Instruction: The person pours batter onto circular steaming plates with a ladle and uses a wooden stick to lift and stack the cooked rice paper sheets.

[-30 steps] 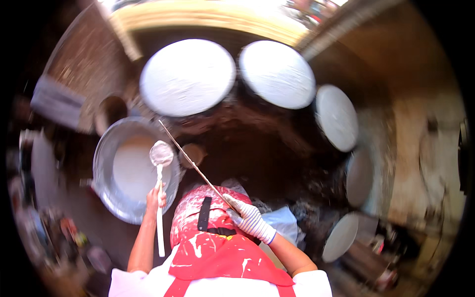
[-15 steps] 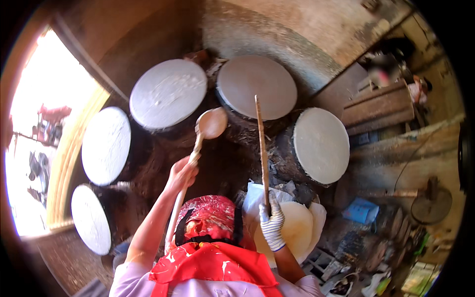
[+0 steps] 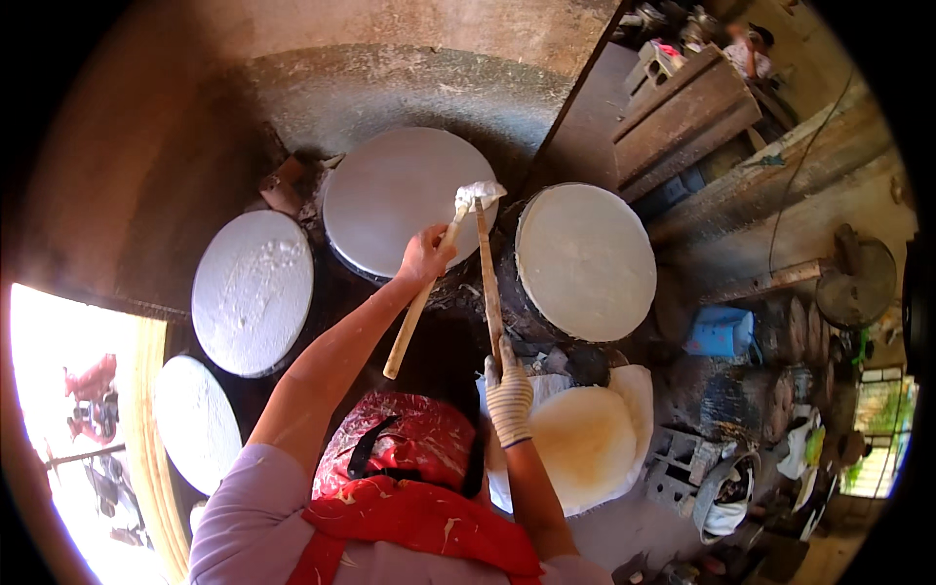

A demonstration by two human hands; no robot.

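Observation:
My bare left hand (image 3: 426, 255) is closed round the handle of a long wooden ladle (image 3: 413, 317). A white, thick mass (image 3: 476, 193) fills the ladle's bowl, over the right edge of the back round pan (image 3: 405, 200). My right hand (image 3: 509, 400), in a striped glove, grips a long wooden stick (image 3: 490, 278), whose far tip meets the ladle's bowl. To the right sits a pan with a smooth white surface (image 3: 585, 263). Beside the glove lies a stack of round, yellowish-white sheets (image 3: 583, 444) on cloth.
At the left are a lumpy white-topped pan (image 3: 253, 292) and another pan (image 3: 197, 424). A blue container (image 3: 720, 331), concrete blocks (image 3: 678, 468) and a basket (image 3: 729, 497) stand at the right. A wooden bench (image 3: 687, 122) is farther off, with a person (image 3: 749, 54) behind it.
My view has turned right. The ladle, seen apart from the stick before, now meets its tip over the back right pan, with white mass showing at its bowl.

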